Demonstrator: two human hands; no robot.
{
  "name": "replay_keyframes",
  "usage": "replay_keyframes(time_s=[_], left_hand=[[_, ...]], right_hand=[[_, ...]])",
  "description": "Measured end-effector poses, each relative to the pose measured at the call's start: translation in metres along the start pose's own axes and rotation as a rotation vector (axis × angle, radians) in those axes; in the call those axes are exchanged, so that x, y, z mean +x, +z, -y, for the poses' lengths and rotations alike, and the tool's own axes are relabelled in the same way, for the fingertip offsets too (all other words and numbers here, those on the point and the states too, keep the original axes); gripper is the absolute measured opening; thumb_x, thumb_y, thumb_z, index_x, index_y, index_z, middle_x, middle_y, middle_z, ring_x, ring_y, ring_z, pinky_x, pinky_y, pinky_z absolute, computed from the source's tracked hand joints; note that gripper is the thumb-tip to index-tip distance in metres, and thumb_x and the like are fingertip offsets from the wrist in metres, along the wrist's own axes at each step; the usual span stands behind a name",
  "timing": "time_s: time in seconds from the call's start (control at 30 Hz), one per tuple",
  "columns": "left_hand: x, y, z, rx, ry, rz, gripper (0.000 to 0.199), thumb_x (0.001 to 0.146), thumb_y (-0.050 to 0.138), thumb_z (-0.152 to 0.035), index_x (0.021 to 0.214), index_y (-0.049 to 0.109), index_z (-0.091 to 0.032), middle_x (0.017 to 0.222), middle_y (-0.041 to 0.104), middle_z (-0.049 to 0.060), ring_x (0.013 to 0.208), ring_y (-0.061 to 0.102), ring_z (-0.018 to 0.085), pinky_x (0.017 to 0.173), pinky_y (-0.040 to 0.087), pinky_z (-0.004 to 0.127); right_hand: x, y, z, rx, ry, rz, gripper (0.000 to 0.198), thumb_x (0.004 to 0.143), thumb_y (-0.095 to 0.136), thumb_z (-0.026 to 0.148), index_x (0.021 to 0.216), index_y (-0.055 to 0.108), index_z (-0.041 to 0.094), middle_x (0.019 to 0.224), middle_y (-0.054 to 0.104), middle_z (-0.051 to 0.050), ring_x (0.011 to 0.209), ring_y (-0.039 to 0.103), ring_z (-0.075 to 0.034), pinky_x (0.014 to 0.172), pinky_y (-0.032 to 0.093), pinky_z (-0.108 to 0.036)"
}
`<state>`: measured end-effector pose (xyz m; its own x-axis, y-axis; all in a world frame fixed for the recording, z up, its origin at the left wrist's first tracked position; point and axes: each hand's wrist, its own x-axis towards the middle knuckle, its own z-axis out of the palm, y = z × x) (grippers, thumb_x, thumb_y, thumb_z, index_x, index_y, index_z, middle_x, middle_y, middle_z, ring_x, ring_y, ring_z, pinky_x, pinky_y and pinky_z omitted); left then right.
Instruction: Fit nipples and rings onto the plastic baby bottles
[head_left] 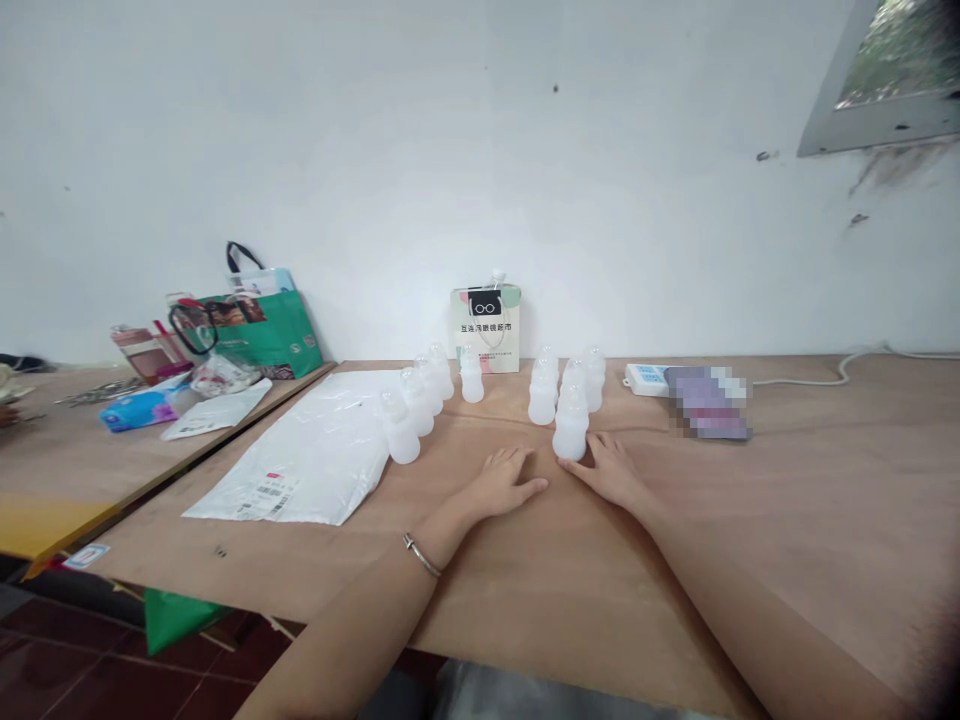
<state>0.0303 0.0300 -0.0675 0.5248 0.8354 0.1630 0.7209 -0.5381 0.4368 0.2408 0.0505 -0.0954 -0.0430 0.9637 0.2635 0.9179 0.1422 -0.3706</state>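
Observation:
Near the middle of the wooden table, my left hand (501,486) lies palm down with its fingers stretched and thumb apart, holding nothing. Thumb and fingers of my right hand (613,470) are around the base of a white, translucent small bottle (571,428) with a clear domed top, which stands upright. Behind it, several similar bottles (542,390) form a right-hand group. Another line of such bottles (403,435) runs along the left, beside a white mailing bag (315,440). One single bottle (472,378) stands at the back between the groups.
A paper bag (486,330) stands against the wall at the back. To the right are a white box (646,379), a blurred purple packet (709,402) and a white cable (817,380). On the neighbouring left table sit a green bag (285,335) and a blue tissue pack (139,408).

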Motion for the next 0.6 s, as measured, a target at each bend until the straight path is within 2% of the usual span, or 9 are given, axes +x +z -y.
replay_keyframes(time_s=[0.07, 0.13, 0.2, 0.27, 0.33, 0.37, 0.43, 0.5, 0.6], left_hand=[[-0.002, -0.005, 0.0, -0.009, 0.02, -0.083, 0.051, 0.081, 0.043, -0.049, 0.121, 0.044, -0.017, 0.121, 0.052, 0.011, 0.112, 0.048, 0.026, 0.095, 0.037, 0.042], [-0.007, -0.017, 0.001, -0.005, 0.055, -0.242, 0.043, 0.083, 0.042, -0.043, 0.118, 0.046, -0.019, 0.116, 0.055, 0.009, 0.108, 0.051, 0.023, 0.093, 0.04, 0.038], [-0.017, -0.038, 0.005, 0.024, 0.091, -0.495, 0.035, 0.085, 0.041, -0.036, 0.115, 0.048, -0.021, 0.112, 0.058, 0.007, 0.105, 0.052, 0.02, 0.092, 0.04, 0.035], [-0.03, -0.063, 0.013, 0.072, 0.08, -0.836, 0.032, 0.084, 0.043, -0.032, 0.113, 0.048, -0.02, 0.111, 0.056, 0.008, 0.105, 0.051, 0.019, 0.092, 0.039, 0.035], [-0.043, -0.085, 0.027, 0.115, -0.04, -1.152, 0.038, 0.082, 0.047, -0.032, 0.117, 0.043, -0.017, 0.116, 0.051, 0.011, 0.11, 0.046, 0.021, 0.094, 0.036, 0.038], [-0.048, -0.093, 0.035, 0.123, -0.132, -1.238, 0.043, 0.081, 0.048, -0.034, 0.12, 0.04, -0.017, 0.12, 0.047, 0.013, 0.113, 0.044, 0.023, 0.096, 0.034, 0.04], [-0.053, -0.102, 0.053, 0.099, -0.343, -1.254, 0.055, 0.077, 0.051, -0.039, 0.124, 0.035, -0.016, 0.126, 0.042, 0.015, 0.117, 0.04, 0.026, 0.098, 0.028, 0.045], [-0.054, -0.102, 0.069, 0.02, -0.51, -1.129, 0.056, 0.076, 0.051, -0.045, 0.122, 0.037, -0.017, 0.125, 0.045, 0.014, 0.116, 0.041, 0.029, 0.098, 0.027, 0.048], [-0.053, -0.096, 0.079, -0.072, -0.573, -0.965, 0.045, 0.076, 0.049, -0.048, 0.11, 0.047, -0.019, 0.109, 0.057, 0.01, 0.105, 0.051, 0.027, 0.094, 0.033, 0.045]], right_hand=[[-0.001, -0.002, 0.0, 0.002, 0.001, -0.006, 0.051, 0.075, 0.044, 0.057, 0.104, 0.051, 0.015, 0.108, 0.051, -0.014, 0.102, 0.048, -0.03, 0.084, 0.037, -0.038], [-0.002, -0.003, 0.001, 0.014, 0.005, -0.004, 0.05, 0.075, 0.044, 0.057, 0.102, 0.052, 0.016, 0.107, 0.051, -0.014, 0.101, 0.048, -0.03, 0.084, 0.037, -0.039], [-0.004, -0.003, 0.003, 0.053, 0.011, -0.007, 0.052, 0.072, 0.046, 0.059, 0.102, 0.052, 0.017, 0.107, 0.051, -0.013, 0.102, 0.048, -0.031, 0.084, 0.038, -0.04], [-0.005, -0.003, 0.006, 0.133, 0.041, -0.06, 0.063, 0.066, 0.052, 0.062, 0.108, 0.047, 0.016, 0.11, 0.05, -0.014, 0.105, 0.046, -0.032, 0.085, 0.037, -0.041], [-0.006, -0.002, 0.009, 0.252, 0.116, -0.199, 0.079, 0.059, 0.057, 0.064, 0.117, 0.038, 0.014, 0.115, 0.047, -0.016, 0.109, 0.043, -0.033, 0.087, 0.036, -0.043], [-0.006, -0.003, 0.011, 0.319, 0.149, -0.297, 0.083, 0.059, 0.058, 0.064, 0.119, 0.033, 0.012, 0.117, 0.045, -0.018, 0.111, 0.042, -0.032, 0.088, 0.036, -0.043], [-0.009, -0.004, 0.015, 0.429, 0.151, -0.508, 0.077, 0.065, 0.054, 0.061, 0.119, 0.03, 0.013, 0.117, 0.042, -0.017, 0.11, 0.042, -0.03, 0.09, 0.035, -0.043], [-0.013, -0.008, 0.019, 0.492, 0.054, -0.65, 0.061, 0.073, 0.049, 0.054, 0.117, 0.031, 0.015, 0.114, 0.041, -0.015, 0.108, 0.042, -0.026, 0.09, 0.035, -0.042], [-0.023, -0.012, 0.029, 0.528, -0.114, -0.73, 0.044, 0.079, 0.046, 0.041, 0.114, 0.032, 0.018, 0.11, 0.041, -0.012, 0.103, 0.044, -0.024, 0.088, 0.036, -0.041]])
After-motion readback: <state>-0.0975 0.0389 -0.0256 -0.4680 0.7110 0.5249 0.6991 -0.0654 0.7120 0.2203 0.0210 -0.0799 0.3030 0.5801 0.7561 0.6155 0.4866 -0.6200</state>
